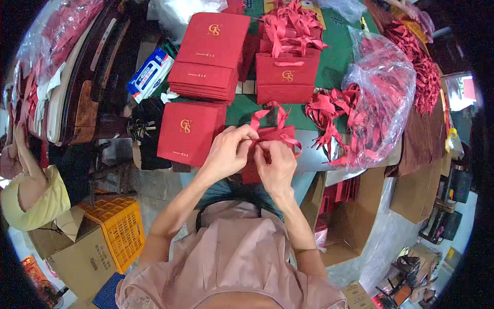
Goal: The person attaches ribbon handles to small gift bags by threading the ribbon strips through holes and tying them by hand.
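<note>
Both bare forearms reach forward, converging near middle of near edge of green-topped desk, wrists bent inward. Left hand: fingers curled, thumb and index pinched together on glossy red satin ribbon. Right hand: just beside, equally narrow, fingertips pinching same ribbon; exact grip partly hidden. Red rectangular paper bag beneath both, jutting past near edge.
</note>
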Available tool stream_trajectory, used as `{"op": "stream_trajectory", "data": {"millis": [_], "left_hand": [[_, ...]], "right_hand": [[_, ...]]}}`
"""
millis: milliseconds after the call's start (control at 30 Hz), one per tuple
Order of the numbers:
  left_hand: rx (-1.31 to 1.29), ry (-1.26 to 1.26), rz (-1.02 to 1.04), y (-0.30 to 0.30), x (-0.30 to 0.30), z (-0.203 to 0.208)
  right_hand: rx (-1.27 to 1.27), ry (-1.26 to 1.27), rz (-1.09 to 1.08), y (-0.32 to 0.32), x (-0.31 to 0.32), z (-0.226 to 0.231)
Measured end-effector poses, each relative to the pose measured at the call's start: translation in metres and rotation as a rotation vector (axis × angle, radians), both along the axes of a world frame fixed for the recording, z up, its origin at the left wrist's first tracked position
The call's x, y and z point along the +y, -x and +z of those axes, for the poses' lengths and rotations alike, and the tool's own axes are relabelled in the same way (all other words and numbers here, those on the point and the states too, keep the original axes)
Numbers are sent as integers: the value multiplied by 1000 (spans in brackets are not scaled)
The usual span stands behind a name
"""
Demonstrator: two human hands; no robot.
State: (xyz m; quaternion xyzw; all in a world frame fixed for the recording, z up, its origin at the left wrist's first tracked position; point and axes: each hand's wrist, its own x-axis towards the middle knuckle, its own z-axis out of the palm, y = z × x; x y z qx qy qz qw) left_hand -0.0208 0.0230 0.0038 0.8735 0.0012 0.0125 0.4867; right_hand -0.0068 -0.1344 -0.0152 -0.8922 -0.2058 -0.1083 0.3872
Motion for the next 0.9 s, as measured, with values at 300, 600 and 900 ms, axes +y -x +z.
{"op": "stream_trajectory", "data": {"millis": [300, 600, 900], "left_hand": [[-119, -129, 12, 5, -9, 3], [-184, -188, 18, 4, -11, -5], [-122, -47, 12, -3, -6, -14]], "right_hand": [[546, -303, -85, -5, -2, 11], [280, -83, 13, -6, -2, 5], [279, -154, -2, -9, -1, 0]]}}
